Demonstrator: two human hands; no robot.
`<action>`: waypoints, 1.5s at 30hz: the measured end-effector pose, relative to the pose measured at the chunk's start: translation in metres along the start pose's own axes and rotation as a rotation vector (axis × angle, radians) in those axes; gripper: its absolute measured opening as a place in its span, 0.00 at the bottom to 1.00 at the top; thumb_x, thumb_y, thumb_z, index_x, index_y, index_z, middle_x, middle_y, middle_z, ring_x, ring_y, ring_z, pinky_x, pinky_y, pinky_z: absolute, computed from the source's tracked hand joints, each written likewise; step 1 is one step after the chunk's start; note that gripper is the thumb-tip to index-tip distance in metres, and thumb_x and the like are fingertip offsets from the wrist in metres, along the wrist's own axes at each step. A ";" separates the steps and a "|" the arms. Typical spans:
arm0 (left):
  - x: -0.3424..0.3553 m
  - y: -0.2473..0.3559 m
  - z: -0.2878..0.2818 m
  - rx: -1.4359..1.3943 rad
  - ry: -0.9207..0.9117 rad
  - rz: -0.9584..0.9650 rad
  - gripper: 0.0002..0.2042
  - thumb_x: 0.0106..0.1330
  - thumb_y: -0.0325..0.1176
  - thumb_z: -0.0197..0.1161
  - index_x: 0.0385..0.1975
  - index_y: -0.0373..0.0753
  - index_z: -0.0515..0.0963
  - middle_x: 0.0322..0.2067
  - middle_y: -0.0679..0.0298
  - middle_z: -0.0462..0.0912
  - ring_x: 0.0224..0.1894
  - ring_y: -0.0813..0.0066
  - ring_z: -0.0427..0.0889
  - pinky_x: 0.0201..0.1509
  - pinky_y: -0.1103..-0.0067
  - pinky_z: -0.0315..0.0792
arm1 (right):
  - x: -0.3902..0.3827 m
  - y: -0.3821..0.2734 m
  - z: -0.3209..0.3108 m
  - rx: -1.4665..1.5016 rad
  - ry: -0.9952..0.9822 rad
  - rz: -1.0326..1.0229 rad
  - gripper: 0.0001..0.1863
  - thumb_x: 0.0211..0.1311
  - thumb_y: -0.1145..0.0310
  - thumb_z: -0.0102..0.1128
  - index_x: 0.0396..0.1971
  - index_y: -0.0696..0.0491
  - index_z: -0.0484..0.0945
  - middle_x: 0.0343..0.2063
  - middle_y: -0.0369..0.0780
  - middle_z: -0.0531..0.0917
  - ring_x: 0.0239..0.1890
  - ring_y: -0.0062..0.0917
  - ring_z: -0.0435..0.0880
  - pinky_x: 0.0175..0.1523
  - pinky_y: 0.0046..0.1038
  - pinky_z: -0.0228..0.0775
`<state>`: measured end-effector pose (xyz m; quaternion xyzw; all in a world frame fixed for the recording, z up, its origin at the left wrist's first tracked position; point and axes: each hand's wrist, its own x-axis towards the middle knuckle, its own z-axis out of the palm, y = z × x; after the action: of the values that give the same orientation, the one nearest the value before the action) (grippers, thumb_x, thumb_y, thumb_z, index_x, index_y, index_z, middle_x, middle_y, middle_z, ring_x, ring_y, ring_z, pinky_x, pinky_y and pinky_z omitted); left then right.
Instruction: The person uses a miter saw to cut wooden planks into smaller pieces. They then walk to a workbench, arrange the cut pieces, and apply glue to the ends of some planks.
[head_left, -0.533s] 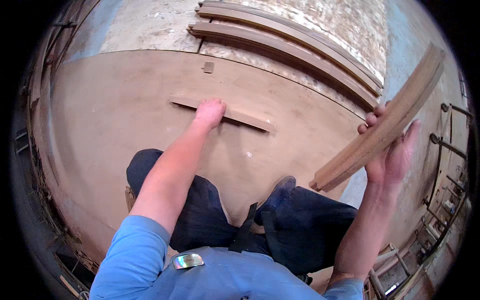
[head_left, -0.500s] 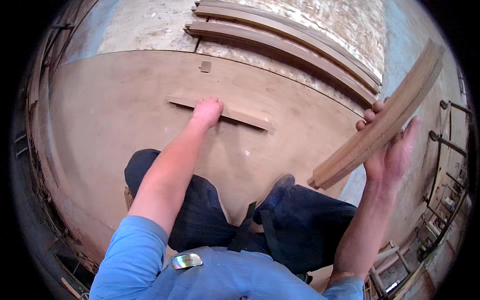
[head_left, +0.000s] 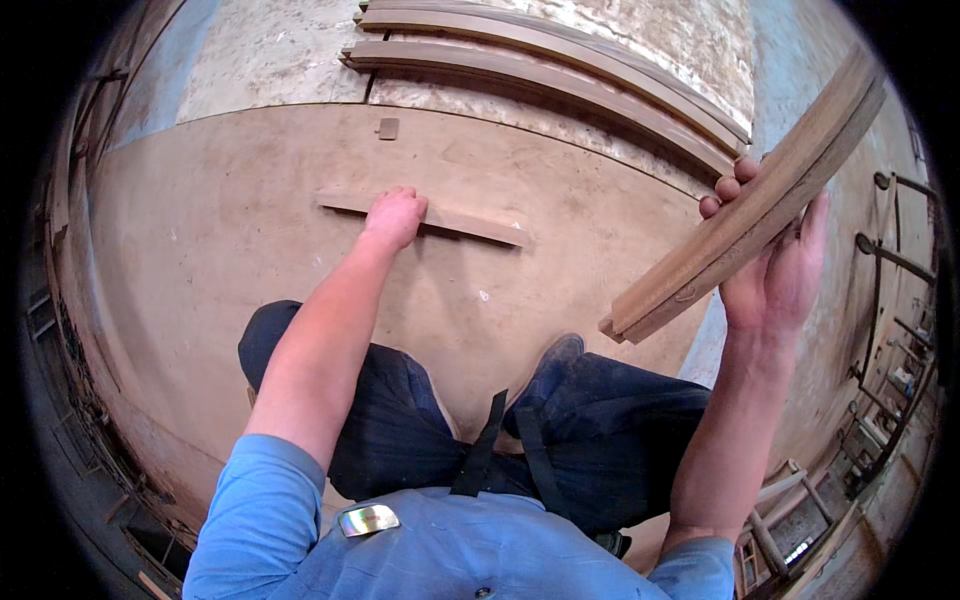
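From where I stand, the left hand (head_left: pixel 396 216) is closed over the middle of a flat, pale-brown wooden strip (head_left: pixel 470 228), covering that section; its thumb is hidden, and contact between the strip and the flat brown sheet (head_left: pixel 200 250) below cannot be confirmed. The right hand (head_left: pixel 770 285) grips a long, curved, brown wooden beam (head_left: pixel 755 215), fingers wrapped round its far side; the beam hides part of the hand, and its upper end is hard to make out. Beyond the strip lies a small, square, brown block (head_left: pixel 388 129); farther right, long brown wooden rails (head_left: pixel 540 80) lie roughly parallel. A dark shoe (head_left: pixel 560 355) stands between strip and beam. Compared with half a second earlier, the left hand keeps its place; the beam is rolled slightly, exposing more of its lower side.
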<state>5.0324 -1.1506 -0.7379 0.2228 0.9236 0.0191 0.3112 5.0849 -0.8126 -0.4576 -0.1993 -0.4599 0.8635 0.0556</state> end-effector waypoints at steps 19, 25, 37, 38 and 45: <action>-0.061 0.100 -0.155 -1.345 0.088 0.310 0.24 0.64 0.33 0.60 0.59 0.34 0.67 0.48 0.58 0.77 0.48 0.70 0.77 0.52 0.77 0.72 | 0.026 0.035 0.021 0.226 0.035 0.381 0.36 0.69 0.38 0.26 0.34 0.57 0.73 0.28 0.41 0.77 0.30 0.30 0.77 0.37 0.36 0.73; -0.060 0.092 -0.170 -1.671 0.043 0.115 0.26 0.66 0.35 0.59 0.59 0.26 0.64 0.46 0.60 0.76 0.48 0.77 0.75 0.51 0.81 0.71 | 0.020 0.082 0.036 0.181 -0.040 0.603 0.31 0.70 0.40 0.26 0.40 0.54 0.70 0.30 0.41 0.78 0.29 0.30 0.78 0.35 0.35 0.74; -0.065 0.103 -0.176 -1.692 -0.014 0.196 0.20 0.65 0.35 0.59 0.53 0.32 0.68 0.35 0.65 0.78 0.33 0.81 0.76 0.34 0.82 0.74 | 0.004 0.130 0.048 -0.198 -0.146 0.691 0.28 0.73 0.47 0.26 0.47 0.54 0.70 0.34 0.41 0.78 0.35 0.29 0.79 0.42 0.34 0.74; -0.065 0.101 -0.179 -1.688 -0.042 0.184 0.20 0.65 0.35 0.59 0.53 0.32 0.68 0.37 0.65 0.78 0.34 0.81 0.77 0.37 0.81 0.74 | 0.004 0.131 0.048 -0.201 -0.153 0.665 0.27 0.73 0.48 0.26 0.47 0.54 0.70 0.34 0.41 0.78 0.36 0.29 0.79 0.42 0.34 0.74; -0.055 0.092 -0.161 -1.771 -0.025 0.217 0.19 0.67 0.36 0.56 0.53 0.32 0.69 0.42 0.63 0.77 0.44 0.78 0.75 0.52 0.78 0.70 | 0.006 0.131 0.055 -0.248 -0.164 0.594 0.19 0.72 0.56 0.41 0.47 0.56 0.72 0.37 0.39 0.79 0.37 0.24 0.79 0.42 0.29 0.74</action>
<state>5.0148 -1.0744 -0.5611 -0.0131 0.5405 0.7526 0.3760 5.0691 -0.9278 -0.5393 -0.2598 -0.4864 0.7925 -0.2606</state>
